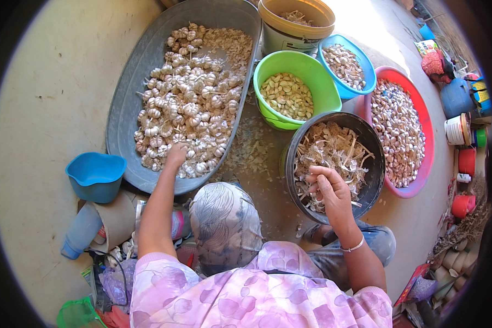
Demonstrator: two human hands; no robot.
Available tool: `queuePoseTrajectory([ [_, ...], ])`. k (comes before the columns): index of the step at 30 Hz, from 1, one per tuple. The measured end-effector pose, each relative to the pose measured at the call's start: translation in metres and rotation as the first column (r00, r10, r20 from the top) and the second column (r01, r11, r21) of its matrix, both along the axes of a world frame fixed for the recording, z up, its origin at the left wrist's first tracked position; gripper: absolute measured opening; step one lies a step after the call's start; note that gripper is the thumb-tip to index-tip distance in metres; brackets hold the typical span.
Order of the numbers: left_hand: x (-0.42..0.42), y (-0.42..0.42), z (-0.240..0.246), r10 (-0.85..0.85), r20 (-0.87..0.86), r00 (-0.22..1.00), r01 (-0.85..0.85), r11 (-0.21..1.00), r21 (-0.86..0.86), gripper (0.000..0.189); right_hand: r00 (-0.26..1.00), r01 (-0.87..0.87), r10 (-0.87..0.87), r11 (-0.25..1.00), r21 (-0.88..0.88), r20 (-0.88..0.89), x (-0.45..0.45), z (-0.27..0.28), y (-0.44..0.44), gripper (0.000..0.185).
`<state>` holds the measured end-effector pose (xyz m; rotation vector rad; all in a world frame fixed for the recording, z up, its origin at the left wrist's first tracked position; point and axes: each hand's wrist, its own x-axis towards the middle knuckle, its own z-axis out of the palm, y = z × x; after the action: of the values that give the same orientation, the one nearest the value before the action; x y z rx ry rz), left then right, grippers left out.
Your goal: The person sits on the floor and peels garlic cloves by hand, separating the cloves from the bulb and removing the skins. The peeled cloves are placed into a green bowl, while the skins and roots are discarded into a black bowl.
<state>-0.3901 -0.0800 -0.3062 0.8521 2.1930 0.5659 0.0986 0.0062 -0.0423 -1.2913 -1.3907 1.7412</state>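
My left hand reaches into a large grey oval tub, its fingers down among whole garlic bulbs; whether it grips one is hidden. Loose papery skins lie at the tub's far end. My right hand is raised over a black bucket of dry garlic stems and skins, fingers curled and thumb near the fingertips; I cannot tell if anything small is between them. Beyond that bucket, a green basin holds peeled garlic cloves.
A red basin and a light blue basin hold unpeeled cloves. Behind the green basin stands a large lidless bucket. An empty blue container sits beside the grey tub. Skin scraps litter the floor; several pots and bags line the right wall.
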Motion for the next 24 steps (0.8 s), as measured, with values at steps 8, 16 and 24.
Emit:
queuePoseTrajectory([
  [8, 0.077, 0.029, -0.005, -0.5, -0.184, 0.846, 0.525, 0.84, 0.133, 0.036, 1.0, 0.018, -0.018, 1.0, -0.017, 0.021, -0.008, -0.006, 0.008, 0.026],
  [16, 0.089, 0.051, -0.03, -0.553, -0.315, 0.771, 0.553, 0.827, -0.098, 0.045, 0.999, 0.047, -0.047, 0.999, 0.007, -0.003, -0.007, -0.006, 0.01, 0.025],
  [24, 0.094, 0.065, 0.13, -0.246, 0.54, 0.805, 0.005, 0.912, 0.409, 0.068, 0.997, 0.06, -0.057, 0.997, 0.044, -0.055, 0.012, 0.002, -0.001, 0.026],
])
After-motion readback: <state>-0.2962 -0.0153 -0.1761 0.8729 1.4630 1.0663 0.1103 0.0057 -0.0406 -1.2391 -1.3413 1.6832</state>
